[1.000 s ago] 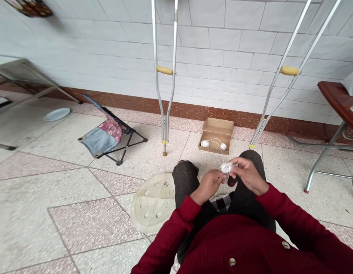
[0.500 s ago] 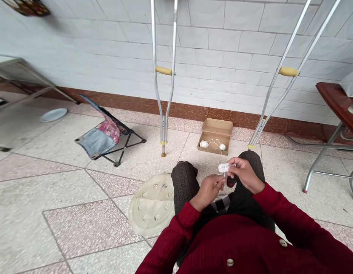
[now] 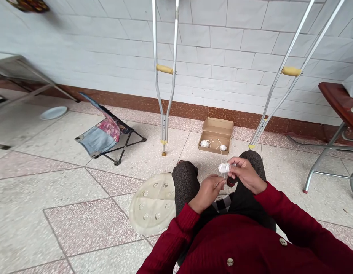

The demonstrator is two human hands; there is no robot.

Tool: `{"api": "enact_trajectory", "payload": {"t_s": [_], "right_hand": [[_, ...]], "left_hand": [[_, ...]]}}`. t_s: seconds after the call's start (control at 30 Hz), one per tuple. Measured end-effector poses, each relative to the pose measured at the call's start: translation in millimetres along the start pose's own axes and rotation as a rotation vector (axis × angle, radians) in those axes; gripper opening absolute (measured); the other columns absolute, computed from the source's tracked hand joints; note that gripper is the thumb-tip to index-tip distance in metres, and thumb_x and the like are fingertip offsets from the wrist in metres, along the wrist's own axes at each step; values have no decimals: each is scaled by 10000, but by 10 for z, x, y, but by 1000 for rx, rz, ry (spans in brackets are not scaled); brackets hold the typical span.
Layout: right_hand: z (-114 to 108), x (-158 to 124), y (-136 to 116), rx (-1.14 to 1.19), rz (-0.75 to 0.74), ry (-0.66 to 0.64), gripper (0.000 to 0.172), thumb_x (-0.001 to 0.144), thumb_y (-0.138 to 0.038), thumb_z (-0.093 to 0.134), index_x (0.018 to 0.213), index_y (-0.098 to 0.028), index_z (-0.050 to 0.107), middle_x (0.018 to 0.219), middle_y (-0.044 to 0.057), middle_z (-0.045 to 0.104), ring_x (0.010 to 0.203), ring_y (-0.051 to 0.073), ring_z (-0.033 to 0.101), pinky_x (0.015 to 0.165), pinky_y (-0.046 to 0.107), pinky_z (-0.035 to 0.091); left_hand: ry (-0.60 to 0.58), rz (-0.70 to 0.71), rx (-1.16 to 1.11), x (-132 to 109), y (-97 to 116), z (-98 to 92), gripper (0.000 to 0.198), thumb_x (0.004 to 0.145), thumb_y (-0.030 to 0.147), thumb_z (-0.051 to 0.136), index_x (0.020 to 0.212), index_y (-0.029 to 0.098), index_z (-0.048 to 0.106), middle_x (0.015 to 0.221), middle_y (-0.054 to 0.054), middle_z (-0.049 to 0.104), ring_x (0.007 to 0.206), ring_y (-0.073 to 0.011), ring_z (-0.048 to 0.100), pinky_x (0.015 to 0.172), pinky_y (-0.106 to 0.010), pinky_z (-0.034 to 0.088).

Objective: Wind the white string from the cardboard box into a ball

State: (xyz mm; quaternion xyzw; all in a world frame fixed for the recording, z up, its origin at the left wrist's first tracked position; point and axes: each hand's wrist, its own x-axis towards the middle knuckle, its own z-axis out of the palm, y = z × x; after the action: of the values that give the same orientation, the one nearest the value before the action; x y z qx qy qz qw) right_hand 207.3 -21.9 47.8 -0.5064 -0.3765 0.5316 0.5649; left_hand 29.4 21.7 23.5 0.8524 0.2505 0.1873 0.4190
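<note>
Wound white cord (image 3: 223, 168), held above the gap between the knees. The right hand (image 3: 247, 173) pinches one end of the bundle between thumb and fingers; the left hand (image 3: 208, 191), fingertips pressed together, appears to pinch a strand (image 3: 224, 176) just below. Good handling likely calls for light, steady tension and turns laid side by side. The trousered knees (image 3: 184, 182) flank the work and could catch slack. Beside the left knee lies a round perforated mat (image 3: 152, 201). Beyond, an open cardboard box (image 3: 218, 125) contains two white cord balls (image 3: 205, 143). Left crutch (image 3: 164, 129) and right crutch (image 3: 258, 134) stand either side, possible snags before the tiled wall (image 3: 210, 72).
</note>
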Motion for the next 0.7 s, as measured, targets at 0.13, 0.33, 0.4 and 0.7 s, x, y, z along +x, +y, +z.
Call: {"api": "enact_trajectory", "payload": {"t_s": [0.13, 0.33, 0.4, 0.7], "right_hand": [[-126, 183, 180, -337, -126, 131, 125, 695, -264, 718, 697, -187, 619, 590, -32, 565, 508, 101, 491, 472, 221, 381], [-5, -181, 363, -46, 219, -331, 184, 735, -321, 723, 794, -182, 617, 572, -30, 588, 478, 111, 530, 445, 215, 382], [39, -209, 190, 123, 228, -255, 203, 738, -326, 738, 817, -179, 622, 632, -19, 607, 500, 94, 525, 456, 204, 368], [-177, 350, -46, -100, -168, 303, 128, 744, -308, 686, 773, -206, 613, 643, -18, 575, 570, 128, 506, 535, 254, 393]], "left_hand": [[15, 24, 17, -24, 55, -39, 367, 966, 262, 434, 638, 184, 579, 609, 18, 583, 671, -137, 551, 891, -288, 420], [88, -7, -15, -56, -40, -315, 340, 961, 289, 450, 681, 181, 612, 681, 9, 624, 701, -141, 569, 914, -300, 406], [37, -31, -107, -58, -42, -247, 373, 971, 312, 426, 686, 172, 622, 698, 0, 631, 721, -147, 584, 794, -259, 436], [-96, -99, -158, -169, 22, 1, 446, 986, 348, 392, 642, 158, 604, 669, -9, 634, 665, -138, 579, 676, -228, 424]]}}
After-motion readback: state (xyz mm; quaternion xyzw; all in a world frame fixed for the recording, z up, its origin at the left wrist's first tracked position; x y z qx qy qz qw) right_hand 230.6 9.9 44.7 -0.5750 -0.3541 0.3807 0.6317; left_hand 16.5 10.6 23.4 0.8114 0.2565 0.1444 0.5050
